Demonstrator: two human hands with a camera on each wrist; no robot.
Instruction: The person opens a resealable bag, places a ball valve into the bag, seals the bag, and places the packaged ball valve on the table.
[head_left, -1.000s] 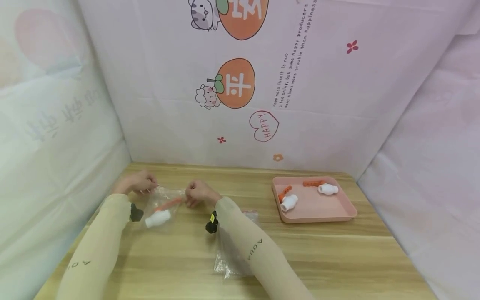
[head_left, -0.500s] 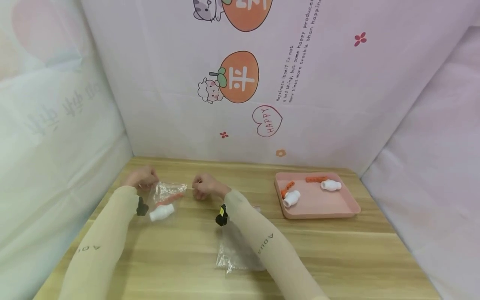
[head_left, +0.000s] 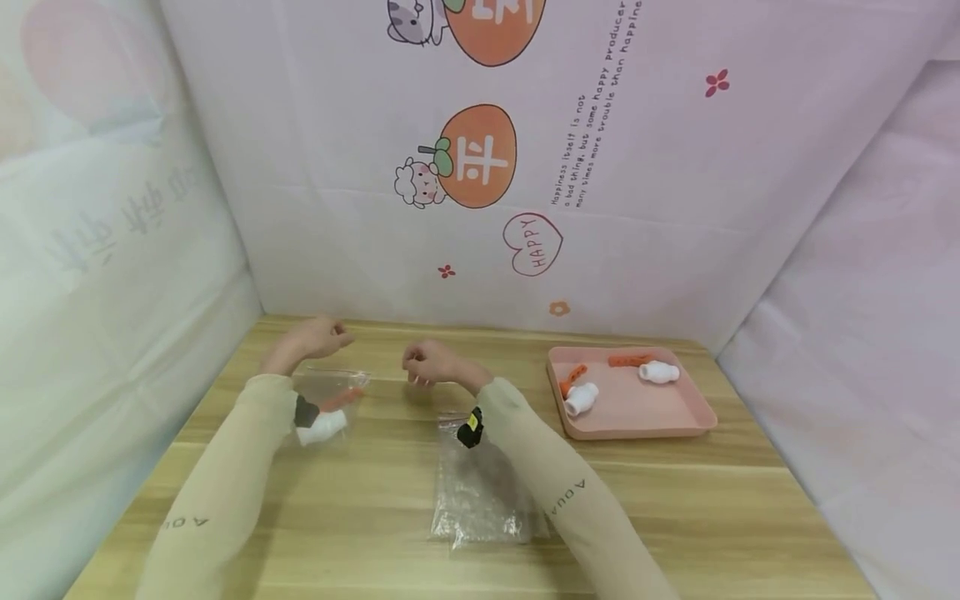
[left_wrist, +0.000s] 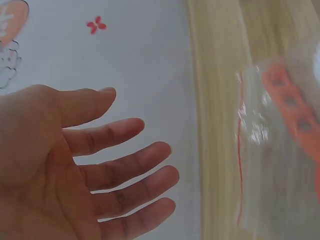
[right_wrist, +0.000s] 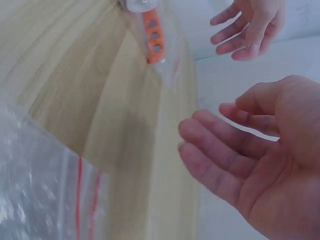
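My grip is loose: left hand [head_left: 318, 337] spread, right hand [head_left: 437, 364] softly bent; the plastic bag [head_left: 311, 385] with a white pipe [head_left: 324, 427] and orange strip [head_left: 345, 398] lies lower left in the head view.

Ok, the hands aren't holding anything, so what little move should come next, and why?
Probably the right hand should reach for the flat clear bag near its wrist. Both it and the left hand are free, the filled bag holds an orange part and a white part, and more loose parts lie in the pink tray.
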